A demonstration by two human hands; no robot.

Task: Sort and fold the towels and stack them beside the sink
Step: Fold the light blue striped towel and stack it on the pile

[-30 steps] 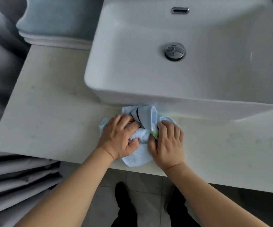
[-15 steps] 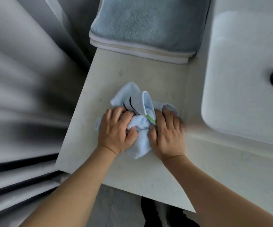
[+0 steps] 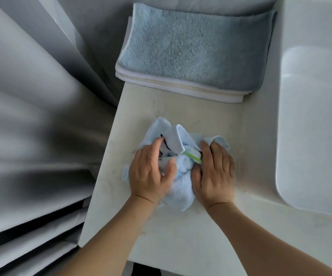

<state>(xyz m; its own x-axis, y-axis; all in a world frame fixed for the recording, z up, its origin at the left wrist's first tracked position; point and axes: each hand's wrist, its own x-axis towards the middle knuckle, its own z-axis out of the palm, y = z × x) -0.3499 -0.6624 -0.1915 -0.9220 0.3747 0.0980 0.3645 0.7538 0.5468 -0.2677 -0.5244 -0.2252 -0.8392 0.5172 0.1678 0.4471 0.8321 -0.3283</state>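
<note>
Cream countertop [image 3: 211,124]: my left hand [image 3: 151,172] and right hand [image 3: 214,172] clutch the crumpled light-blue towel [image 3: 181,188]; I should spread it flat before folding.

- Pale stone countertop [image 3: 211,120], scuffed, beside white sink [image 3: 310,116].
- Bears crumpled light-blue towel [image 3: 181,184] near front edge.
- Bears folded towel stack [image 3: 191,56] at back.

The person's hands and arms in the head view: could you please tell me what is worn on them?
Nothing is worn. The left hand and right hand are bare, without gloves, rings or watch, and both forearms are uncovered, with no sleeve reaching into the picture.
</note>
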